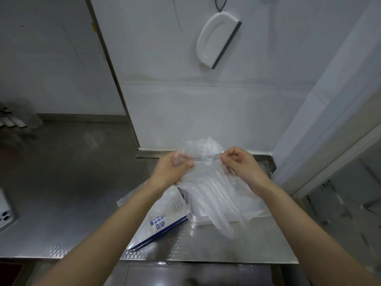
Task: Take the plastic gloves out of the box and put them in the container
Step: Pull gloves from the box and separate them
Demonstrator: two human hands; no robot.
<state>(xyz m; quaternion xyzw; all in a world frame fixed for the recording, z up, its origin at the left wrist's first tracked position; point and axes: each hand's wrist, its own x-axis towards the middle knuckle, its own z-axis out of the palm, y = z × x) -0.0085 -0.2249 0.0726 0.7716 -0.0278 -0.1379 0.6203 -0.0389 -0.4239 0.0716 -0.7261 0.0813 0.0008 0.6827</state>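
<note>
A bundle of clear plastic gloves [214, 188] hangs between my two hands above the steel counter. My left hand [172, 168] grips the bundle's left top edge, fingers curled round the film. My right hand [239, 162] pinches the right top edge in a fist. The gloves' fingers trail down over a white container [199, 220] on the counter, hiding most of it. The white and blue glove box [162, 221] lies flat to the container's left, partly under my left forearm.
The steel counter [82, 203] stretches left; a phone [5, 211] lies at its left edge and some blurred items [14, 120] sit at the back left. A white squeegee [216, 40] hangs on the tiled wall. A wall corner stands close on the right.
</note>
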